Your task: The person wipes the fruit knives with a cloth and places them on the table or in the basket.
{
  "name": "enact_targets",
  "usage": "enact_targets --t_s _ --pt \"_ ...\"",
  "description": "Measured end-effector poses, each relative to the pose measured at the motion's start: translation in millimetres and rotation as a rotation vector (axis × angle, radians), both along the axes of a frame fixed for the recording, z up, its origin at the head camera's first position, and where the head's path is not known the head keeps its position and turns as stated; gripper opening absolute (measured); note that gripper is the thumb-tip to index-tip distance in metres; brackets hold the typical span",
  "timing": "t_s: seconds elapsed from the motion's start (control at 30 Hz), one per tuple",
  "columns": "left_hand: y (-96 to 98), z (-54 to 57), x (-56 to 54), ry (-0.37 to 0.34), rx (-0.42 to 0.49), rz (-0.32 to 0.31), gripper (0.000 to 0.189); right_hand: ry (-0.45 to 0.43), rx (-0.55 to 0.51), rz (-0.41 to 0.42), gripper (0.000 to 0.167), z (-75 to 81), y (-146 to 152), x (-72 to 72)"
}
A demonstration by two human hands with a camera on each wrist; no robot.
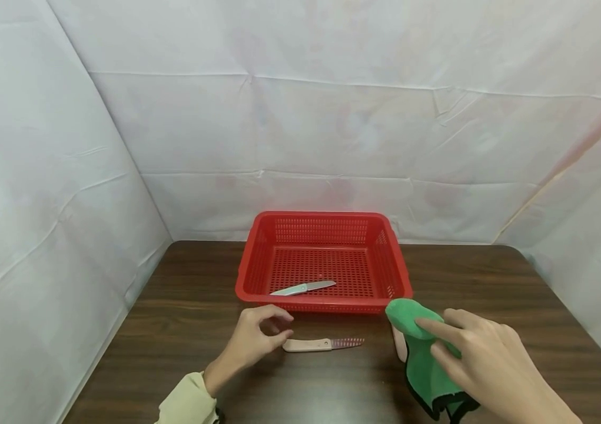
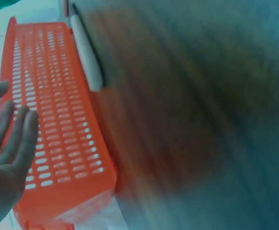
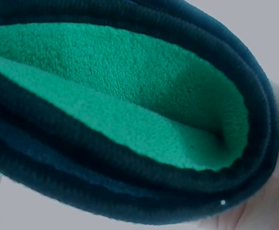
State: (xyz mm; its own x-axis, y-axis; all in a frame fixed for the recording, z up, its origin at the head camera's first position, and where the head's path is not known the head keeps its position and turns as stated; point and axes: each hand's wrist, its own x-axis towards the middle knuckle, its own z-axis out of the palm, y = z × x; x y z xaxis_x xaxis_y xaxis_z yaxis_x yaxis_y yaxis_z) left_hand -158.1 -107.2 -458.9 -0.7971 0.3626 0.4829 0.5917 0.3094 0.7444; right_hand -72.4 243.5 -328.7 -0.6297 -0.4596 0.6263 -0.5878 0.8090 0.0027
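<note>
My right hand (image 1: 482,353) grips a folded green cloth (image 1: 422,321) with black edging, near the red basket's front right corner. Its folds fill the right wrist view, where the cloth (image 3: 115,86) hides most of the hand. On the table before the basket lies a knife (image 1: 308,345) with a pale handle and a red-patterned blade. My left hand (image 1: 255,335) is beside that handle's end, fingers gently bent and holding nothing. In the left wrist view the left hand (image 2: 10,139) overlaps the basket wall, apart from the knife handle (image 2: 87,57).
The red perforated basket (image 1: 242,277) stands at the table's back edge, with a light-handled knife (image 1: 302,288) inside. Another pale handle (image 1: 399,343) shows partly under the green cloth. White sheeting (image 1: 332,129) hangs behind and along both sides of the wooden table (image 1: 183,318).
</note>
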Motion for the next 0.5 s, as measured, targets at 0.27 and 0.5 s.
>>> enact_targets --t_s 0.27,0.5 --pt "6.9 -14.6 -4.9 -0.177 -0.176 -0.031 0.027 -0.013 -0.005 -0.003 0.046 0.3 1.4 1.5" --pt "12.7 -24.6 -12.2 -0.216 -0.36 -0.029 0.037 -0.021 -0.002 -0.007 0.054 0.4 1.6 3.5"
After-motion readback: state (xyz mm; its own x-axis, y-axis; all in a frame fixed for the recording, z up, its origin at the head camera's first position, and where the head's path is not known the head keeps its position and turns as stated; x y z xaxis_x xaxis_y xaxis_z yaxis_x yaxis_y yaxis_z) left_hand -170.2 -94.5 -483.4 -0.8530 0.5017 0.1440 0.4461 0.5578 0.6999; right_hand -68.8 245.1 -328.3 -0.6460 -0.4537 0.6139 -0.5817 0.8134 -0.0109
